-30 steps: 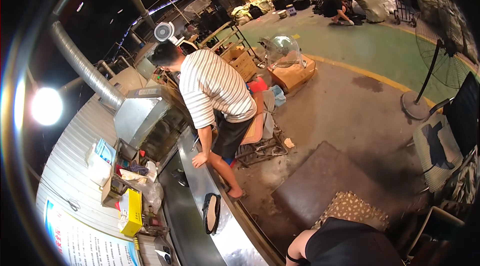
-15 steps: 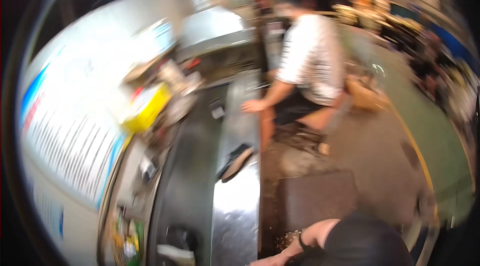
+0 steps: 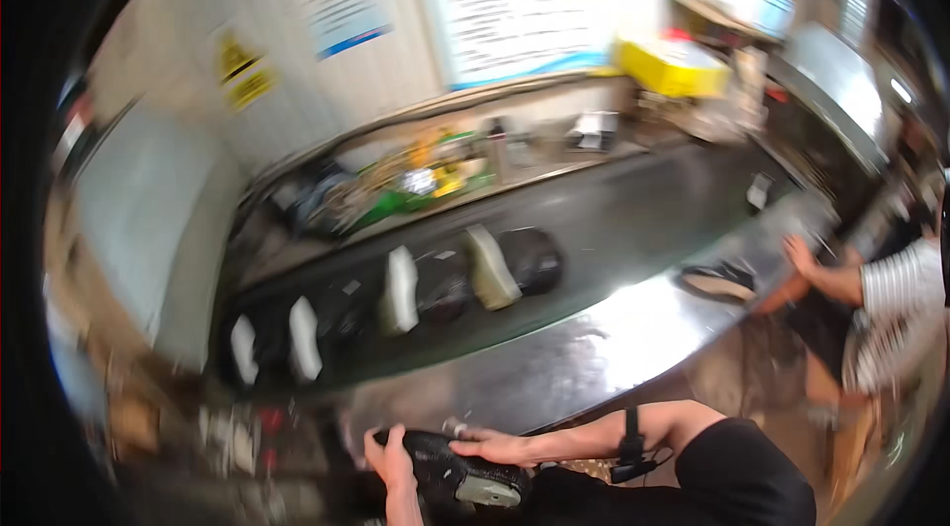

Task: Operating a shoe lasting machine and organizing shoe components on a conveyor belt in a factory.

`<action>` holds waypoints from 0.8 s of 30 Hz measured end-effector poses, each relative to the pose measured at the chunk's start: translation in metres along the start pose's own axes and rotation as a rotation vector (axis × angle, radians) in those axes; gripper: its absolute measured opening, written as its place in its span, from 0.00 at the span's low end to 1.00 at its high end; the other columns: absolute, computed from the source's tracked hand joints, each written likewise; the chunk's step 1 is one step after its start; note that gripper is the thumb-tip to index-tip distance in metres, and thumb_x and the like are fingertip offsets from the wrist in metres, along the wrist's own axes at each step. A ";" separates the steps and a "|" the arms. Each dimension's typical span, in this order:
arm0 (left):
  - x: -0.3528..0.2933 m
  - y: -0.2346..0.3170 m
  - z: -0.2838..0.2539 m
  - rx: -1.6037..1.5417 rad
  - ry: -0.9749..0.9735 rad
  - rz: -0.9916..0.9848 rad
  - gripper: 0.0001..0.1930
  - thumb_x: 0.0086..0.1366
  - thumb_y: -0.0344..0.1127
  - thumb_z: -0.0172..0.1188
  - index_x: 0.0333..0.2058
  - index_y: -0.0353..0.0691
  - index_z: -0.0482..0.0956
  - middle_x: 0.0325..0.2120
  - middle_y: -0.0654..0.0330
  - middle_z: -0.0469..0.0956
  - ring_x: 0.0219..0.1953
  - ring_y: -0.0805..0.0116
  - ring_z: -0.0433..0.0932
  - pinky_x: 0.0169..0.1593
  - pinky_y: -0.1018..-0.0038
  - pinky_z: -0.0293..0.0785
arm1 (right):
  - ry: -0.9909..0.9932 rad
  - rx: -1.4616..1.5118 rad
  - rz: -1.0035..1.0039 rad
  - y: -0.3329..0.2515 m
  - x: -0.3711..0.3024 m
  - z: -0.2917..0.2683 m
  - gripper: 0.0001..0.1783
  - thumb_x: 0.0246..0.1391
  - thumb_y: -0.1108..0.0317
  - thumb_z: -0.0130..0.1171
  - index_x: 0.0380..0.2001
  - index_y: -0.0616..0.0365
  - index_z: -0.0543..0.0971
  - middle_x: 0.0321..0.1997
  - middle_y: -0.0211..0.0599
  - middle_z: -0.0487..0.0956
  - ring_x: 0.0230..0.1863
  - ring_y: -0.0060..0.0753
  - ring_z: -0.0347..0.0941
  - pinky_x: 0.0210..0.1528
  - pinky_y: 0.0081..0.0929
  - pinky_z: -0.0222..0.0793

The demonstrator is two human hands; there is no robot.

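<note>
My left hand [image 3: 394, 464] and my right hand [image 3: 495, 449] hold a black shoe [image 3: 431, 451] between them, low in front of me at the metal ledge's near edge. The left hand grips one end; the right hand's fingers lie along the other side. A pale, smooth patch shows on the shoe's lower part, but motion blur hides what it is. A dark strap with a small device [image 3: 631, 447] circles my right arm. Beyond the ledge, several dark shoe parts and pale soles [image 3: 401, 290] sit in a row on a dark conveyor belt [image 3: 633, 219].
A steel ledge [image 3: 594, 348] runs along the belt's near side. On it lies a black shoe with a pale sole [image 3: 720, 282], near a co-worker's hand [image 3: 800, 253]. Behind the belt are a cluttered shelf [image 3: 534, 155] and a yellow box [image 3: 673, 68]. A grey housing [image 3: 148, 219] stands at left.
My view has swung left, so the belt now runs across the picture and the co-worker has shifted to the right edge. Both my hands and the black shoe they hold have come into view.
</note>
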State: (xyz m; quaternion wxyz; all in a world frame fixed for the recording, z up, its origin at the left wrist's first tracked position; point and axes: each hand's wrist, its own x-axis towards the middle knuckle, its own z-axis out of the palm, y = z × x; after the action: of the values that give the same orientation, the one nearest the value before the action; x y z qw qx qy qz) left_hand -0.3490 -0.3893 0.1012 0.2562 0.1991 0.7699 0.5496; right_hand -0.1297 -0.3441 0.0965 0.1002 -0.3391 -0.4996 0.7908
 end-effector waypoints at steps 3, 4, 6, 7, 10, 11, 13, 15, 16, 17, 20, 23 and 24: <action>-0.013 0.008 -0.071 -0.014 0.120 0.084 0.25 0.52 0.37 0.70 0.45 0.26 0.77 0.39 0.50 0.80 0.42 0.61 0.78 0.48 0.67 0.74 | -0.021 -0.158 -0.120 -0.013 0.020 0.060 0.33 0.63 0.54 0.58 0.64 0.63 0.68 0.65 0.48 0.71 0.67 0.36 0.63 0.67 0.30 0.59; -0.018 0.011 -0.093 0.079 0.234 0.114 0.28 0.52 0.42 0.70 0.46 0.26 0.77 0.39 0.47 0.81 0.42 0.60 0.79 0.48 0.66 0.75 | -0.033 -0.147 -0.116 -0.041 0.006 0.088 0.29 0.62 0.62 0.60 0.63 0.63 0.70 0.59 0.40 0.76 0.60 0.30 0.69 0.63 0.28 0.63; -0.028 0.021 -0.143 0.170 0.304 0.105 0.29 0.52 0.49 0.68 0.47 0.32 0.78 0.39 0.47 0.82 0.40 0.58 0.81 0.47 0.65 0.75 | -0.124 -0.012 -0.221 -0.022 0.021 0.128 0.27 0.65 0.70 0.55 0.66 0.61 0.66 0.54 0.34 0.77 0.53 0.22 0.72 0.57 0.23 0.68; -0.039 0.023 -0.176 0.115 0.360 0.073 0.27 0.53 0.48 0.67 0.46 0.34 0.78 0.37 0.45 0.82 0.39 0.56 0.81 0.46 0.65 0.75 | -0.180 0.061 -0.250 -0.027 0.021 0.160 0.27 0.66 0.72 0.53 0.67 0.61 0.65 0.53 0.33 0.78 0.51 0.20 0.72 0.56 0.23 0.69; -0.082 0.039 -0.267 0.132 0.602 0.051 0.24 0.57 0.47 0.63 0.44 0.32 0.77 0.36 0.41 0.81 0.41 0.47 0.81 0.46 0.61 0.74 | -0.310 -0.026 -0.160 -0.027 0.014 0.239 0.27 0.68 0.73 0.50 0.69 0.60 0.62 0.46 0.32 0.81 0.44 0.16 0.74 0.48 0.19 0.71; -0.089 0.029 -0.303 0.147 0.712 0.119 0.23 0.59 0.46 0.61 0.44 0.32 0.76 0.36 0.40 0.81 0.42 0.44 0.80 0.46 0.60 0.73 | -0.368 -0.024 -0.187 -0.016 0.020 0.272 0.27 0.68 0.73 0.51 0.68 0.61 0.62 0.45 0.32 0.81 0.42 0.16 0.74 0.47 0.18 0.71; -0.110 0.027 -0.371 0.073 0.841 0.057 0.19 0.63 0.47 0.58 0.38 0.32 0.75 0.33 0.42 0.80 0.39 0.44 0.79 0.45 0.59 0.70 | -0.464 0.012 -0.148 -0.011 0.019 0.342 0.28 0.67 0.73 0.52 0.68 0.64 0.62 0.44 0.33 0.81 0.42 0.17 0.74 0.46 0.18 0.70; -0.123 0.011 -0.434 -0.025 0.913 0.029 0.19 0.65 0.47 0.57 0.36 0.33 0.74 0.29 0.48 0.77 0.35 0.54 0.76 0.43 0.62 0.69 | -0.510 -0.014 -0.194 0.002 0.022 0.402 0.28 0.67 0.72 0.54 0.67 0.66 0.62 0.44 0.34 0.80 0.42 0.18 0.73 0.47 0.18 0.70; -0.130 0.010 -0.464 -0.052 0.911 0.014 0.19 0.66 0.47 0.56 0.35 0.33 0.74 0.28 0.50 0.76 0.34 0.58 0.74 0.42 0.64 0.68 | -0.523 -0.011 -0.173 0.007 0.021 0.432 0.28 0.66 0.72 0.55 0.66 0.67 0.63 0.44 0.35 0.80 0.41 0.19 0.74 0.45 0.18 0.71; -0.138 0.009 -0.494 -0.079 0.906 0.000 0.19 0.67 0.47 0.55 0.34 0.32 0.74 0.28 0.53 0.74 0.34 0.63 0.71 0.42 0.66 0.67 | -0.548 0.064 -0.102 0.010 0.015 0.459 0.27 0.65 0.72 0.56 0.65 0.68 0.64 0.44 0.36 0.80 0.41 0.19 0.74 0.44 0.18 0.71; -0.157 -0.004 -0.562 -0.476 0.809 -0.014 0.22 0.72 0.52 0.51 0.39 0.34 0.77 0.33 0.61 0.77 0.37 0.69 0.73 0.45 0.70 0.68 | -0.627 0.124 -0.010 0.027 0.019 0.516 0.30 0.65 0.69 0.57 0.66 0.69 0.62 0.44 0.39 0.81 0.41 0.21 0.76 0.43 0.20 0.72; -0.176 -0.035 -0.605 -0.755 0.783 0.094 0.22 0.73 0.50 0.52 0.48 0.34 0.77 0.41 0.61 0.79 0.43 0.71 0.75 0.51 0.72 0.69 | -0.677 0.144 0.052 0.030 0.018 0.565 0.33 0.65 0.68 0.58 0.67 0.70 0.59 0.46 0.41 0.81 0.42 0.24 0.76 0.44 0.22 0.73; -0.179 -0.049 -0.609 -0.747 0.832 0.113 0.22 0.73 0.50 0.52 0.48 0.34 0.77 0.42 0.61 0.79 0.43 0.70 0.76 0.51 0.71 0.69 | -0.625 0.113 0.068 0.041 0.028 0.578 0.33 0.65 0.68 0.57 0.68 0.68 0.59 0.50 0.43 0.79 0.45 0.27 0.76 0.46 0.26 0.74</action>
State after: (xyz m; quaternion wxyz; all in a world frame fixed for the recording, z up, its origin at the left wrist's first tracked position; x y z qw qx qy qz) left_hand -0.5820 -0.9633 0.2472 -0.0457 -0.0979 0.5472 0.8300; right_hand -0.5111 -0.7672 0.2056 -0.0661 -0.0901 -0.4500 0.8860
